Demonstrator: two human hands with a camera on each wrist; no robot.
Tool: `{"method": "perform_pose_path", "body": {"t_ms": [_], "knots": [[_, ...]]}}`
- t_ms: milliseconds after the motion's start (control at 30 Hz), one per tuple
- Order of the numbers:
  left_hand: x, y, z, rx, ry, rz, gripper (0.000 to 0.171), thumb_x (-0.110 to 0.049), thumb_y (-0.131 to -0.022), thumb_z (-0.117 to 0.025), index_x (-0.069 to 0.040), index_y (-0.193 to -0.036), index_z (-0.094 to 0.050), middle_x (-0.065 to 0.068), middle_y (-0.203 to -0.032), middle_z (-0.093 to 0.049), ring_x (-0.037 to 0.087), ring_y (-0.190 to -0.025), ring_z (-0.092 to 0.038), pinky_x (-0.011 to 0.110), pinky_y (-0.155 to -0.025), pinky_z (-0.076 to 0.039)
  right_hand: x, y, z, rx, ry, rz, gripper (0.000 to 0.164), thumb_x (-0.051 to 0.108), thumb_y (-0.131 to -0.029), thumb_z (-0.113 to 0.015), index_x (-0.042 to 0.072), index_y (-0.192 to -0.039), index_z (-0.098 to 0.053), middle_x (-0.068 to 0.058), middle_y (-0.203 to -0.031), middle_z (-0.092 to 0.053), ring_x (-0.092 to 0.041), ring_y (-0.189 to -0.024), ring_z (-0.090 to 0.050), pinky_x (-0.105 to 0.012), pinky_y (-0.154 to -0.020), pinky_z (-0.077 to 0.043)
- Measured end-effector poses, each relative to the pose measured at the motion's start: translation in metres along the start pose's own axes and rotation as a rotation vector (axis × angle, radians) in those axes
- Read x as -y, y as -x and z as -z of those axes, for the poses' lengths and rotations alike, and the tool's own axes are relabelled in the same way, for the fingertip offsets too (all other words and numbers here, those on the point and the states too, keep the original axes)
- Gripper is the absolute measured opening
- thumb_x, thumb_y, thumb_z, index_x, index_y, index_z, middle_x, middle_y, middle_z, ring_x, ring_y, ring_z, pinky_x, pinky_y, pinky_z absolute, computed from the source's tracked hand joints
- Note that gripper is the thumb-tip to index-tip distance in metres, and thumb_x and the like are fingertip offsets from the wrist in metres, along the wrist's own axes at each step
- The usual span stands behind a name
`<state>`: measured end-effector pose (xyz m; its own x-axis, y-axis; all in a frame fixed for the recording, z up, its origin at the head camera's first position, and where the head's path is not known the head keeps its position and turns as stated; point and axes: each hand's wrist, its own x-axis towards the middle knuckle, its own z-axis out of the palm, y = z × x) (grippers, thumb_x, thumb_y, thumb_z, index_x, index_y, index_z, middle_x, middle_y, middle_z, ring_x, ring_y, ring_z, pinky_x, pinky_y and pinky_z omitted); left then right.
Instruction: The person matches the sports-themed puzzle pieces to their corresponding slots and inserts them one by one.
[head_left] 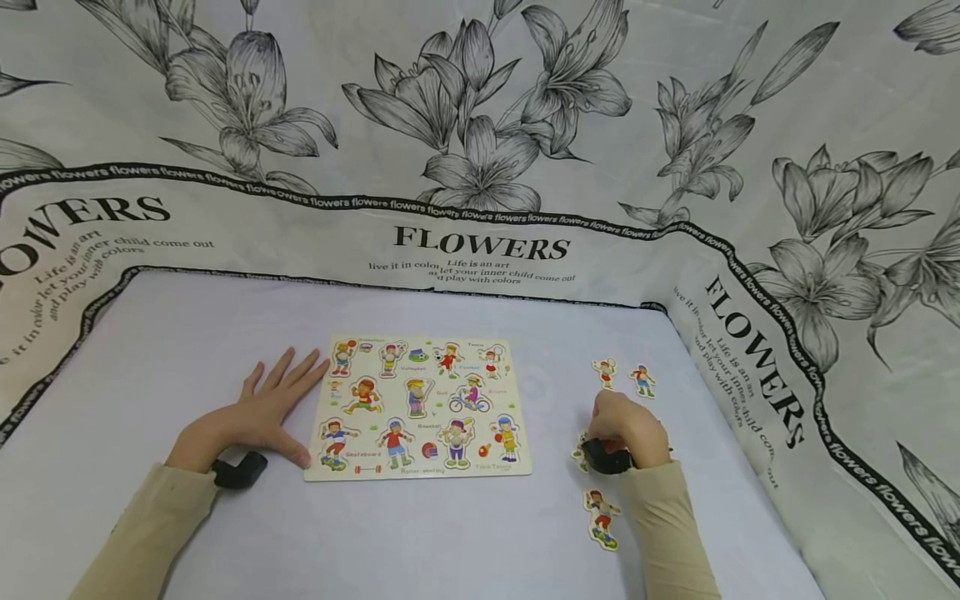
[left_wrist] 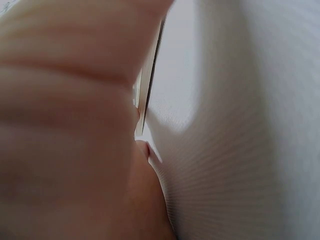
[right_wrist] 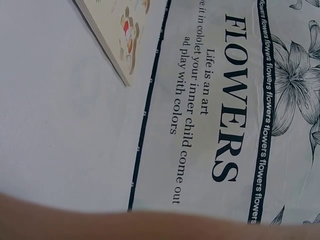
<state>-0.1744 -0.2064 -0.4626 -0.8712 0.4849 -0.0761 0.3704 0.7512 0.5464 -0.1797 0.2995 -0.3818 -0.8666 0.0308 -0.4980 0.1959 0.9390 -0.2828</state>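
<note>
A flat puzzle board printed with children playing sports lies on the white table. My left hand is spread with straight fingers at the board's left edge, its thumb touching the lower left corner. In the left wrist view the palm fills the left side, beside the board's edge. My right hand is bent down among loose figure pieces right of the board; its fingertips are hidden. Around it lie a tennis figure, a blue-shirted figure, a partly covered piece and a skateboarder piece.
A white cloth with black flower drawings and lettering rises behind the table and along its sides. Each wrist carries a black strap device, such as the left wrist device. The board's corner shows in the right wrist view.
</note>
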Motion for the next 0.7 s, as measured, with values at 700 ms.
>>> {"method": "perform_pose_path", "body": {"t_ms": [700], "knots": [[0.008,-0.001,-0.005,-0.016,-0.009,-0.018,0.143,-0.073,-0.049,-0.083,-0.018,-0.160,-0.012,0.013,-0.167,0.001,0.041,-0.148,0.017,0.068,-0.109,0.016,0.013,0.005,0.005,-0.128,-0.010,0.117,0.013,-0.002,-0.072,-0.068,0.005,-0.063,-0.062,-0.003,-0.056,-0.055,-0.015,-0.052,-0.050,-0.026,-0.049,-0.040]]}}
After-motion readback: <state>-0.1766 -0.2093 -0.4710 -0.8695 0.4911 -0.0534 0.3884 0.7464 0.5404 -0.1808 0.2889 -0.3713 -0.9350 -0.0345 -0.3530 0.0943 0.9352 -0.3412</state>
